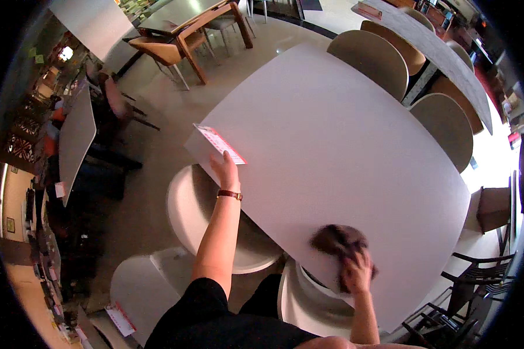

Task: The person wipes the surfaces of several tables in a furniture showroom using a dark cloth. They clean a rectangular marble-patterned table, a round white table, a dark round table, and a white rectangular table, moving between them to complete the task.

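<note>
My left hand (225, 171), with a brown strap watch on the wrist, is at the left corner of a pale grey tabletop (332, 144). Its fingers touch or hold a white and red printed card (220, 144) in what looks like a clear stand. The right hand (357, 270) presses on a dark brown cloth (338, 240), which lies bunched on the table near the edge closest to me. Hand and cloth are blurred.
White shell chairs (183, 209) stand under the near edge. Grey-brown chairs (371, 56) and a marble-look table (445, 48) are beyond the far side. Dark chairs (467, 283) are at the lower right, and a wood-framed table (192, 22) is at the upper left.
</note>
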The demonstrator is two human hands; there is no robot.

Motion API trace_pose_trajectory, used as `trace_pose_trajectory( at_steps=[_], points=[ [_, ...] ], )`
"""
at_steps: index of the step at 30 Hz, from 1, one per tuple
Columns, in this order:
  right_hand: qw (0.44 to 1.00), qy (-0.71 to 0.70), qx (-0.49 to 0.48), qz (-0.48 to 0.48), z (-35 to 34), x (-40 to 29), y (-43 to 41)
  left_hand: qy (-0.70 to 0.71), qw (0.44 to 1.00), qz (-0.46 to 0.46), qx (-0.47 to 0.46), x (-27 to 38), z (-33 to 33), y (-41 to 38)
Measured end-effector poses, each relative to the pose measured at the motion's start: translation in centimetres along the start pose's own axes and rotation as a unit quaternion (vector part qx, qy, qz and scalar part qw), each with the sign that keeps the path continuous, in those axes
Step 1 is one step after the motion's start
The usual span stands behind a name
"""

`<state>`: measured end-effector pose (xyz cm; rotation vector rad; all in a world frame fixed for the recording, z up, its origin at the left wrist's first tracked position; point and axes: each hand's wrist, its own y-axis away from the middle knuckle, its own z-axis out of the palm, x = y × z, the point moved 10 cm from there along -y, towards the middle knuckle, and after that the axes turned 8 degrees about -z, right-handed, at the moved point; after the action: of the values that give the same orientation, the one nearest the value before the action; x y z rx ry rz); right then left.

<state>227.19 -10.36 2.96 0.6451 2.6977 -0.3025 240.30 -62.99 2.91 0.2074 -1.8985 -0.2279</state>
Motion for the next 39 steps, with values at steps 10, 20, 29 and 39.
trace_pose_trajectory(
  at_steps=[10,20,29,39],
  points=[
    [0.724,0.198,0.116,0.651,-6.4,27.9,11.5,-0.047,0.941,0.335,-0.003,5.7,1.8,13.1],
    [0.915,-0.340,0.197,0.092,-0.7,4.6,-20.1,-0.173,0.810,0.469,-0.306,1.8,19.4,27.0],
    [0.946,0.098,0.068,0.302,-4.8,14.0,1.8,-0.286,0.740,0.575,-0.199,5.0,25.9,23.2],
    [0.924,0.159,0.056,0.343,-4.3,15.0,7.0,-0.488,0.835,0.256,-0.004,7.3,30.2,1.0]
  ],
)
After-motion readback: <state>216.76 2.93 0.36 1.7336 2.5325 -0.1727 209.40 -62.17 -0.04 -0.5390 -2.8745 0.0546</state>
